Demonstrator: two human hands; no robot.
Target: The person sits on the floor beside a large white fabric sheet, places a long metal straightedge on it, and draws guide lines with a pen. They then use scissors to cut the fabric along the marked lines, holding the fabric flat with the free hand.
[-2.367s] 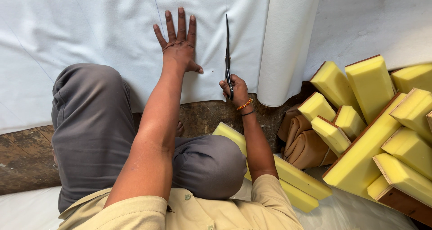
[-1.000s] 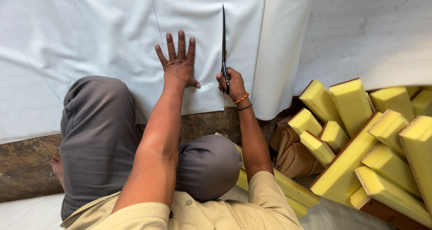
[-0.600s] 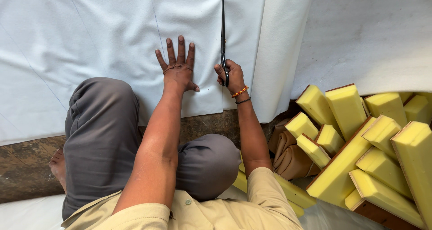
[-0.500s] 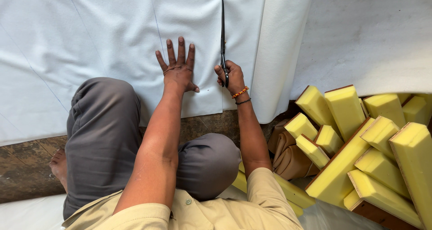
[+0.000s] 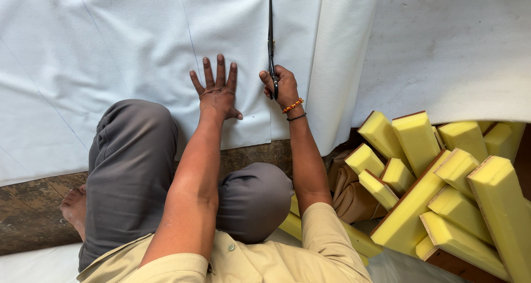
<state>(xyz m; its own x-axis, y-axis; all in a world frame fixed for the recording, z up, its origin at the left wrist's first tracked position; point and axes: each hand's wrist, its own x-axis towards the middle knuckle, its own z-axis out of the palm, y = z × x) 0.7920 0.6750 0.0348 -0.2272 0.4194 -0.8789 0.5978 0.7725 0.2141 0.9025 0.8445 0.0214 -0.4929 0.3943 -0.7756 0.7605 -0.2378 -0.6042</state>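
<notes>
A wide white sheet of fabric [image 5: 110,50] lies spread on the floor in front of me, marked with thin pencil lines. My left hand [image 5: 217,92] presses flat on it, fingers spread. My right hand [image 5: 280,84] grips the handles of long black scissors [image 5: 271,34], whose blades point away from me along a straight cut in the sheet. Beaded bracelets circle my right wrist. I sit on the floor with my knees bent in grey trousers.
A rolled or folded part of the white fabric [image 5: 340,61] lies just right of the scissors. A heap of yellow foam blocks [image 5: 442,178] with brown backing fills the lower right. Brown stone floor [image 5: 33,205] shows at the lower left beside my bare foot.
The scissors and my right hand have moved farther up the sheet, lengthening the cut. My left hand stays flat on the fabric, having shifted forward a little.
</notes>
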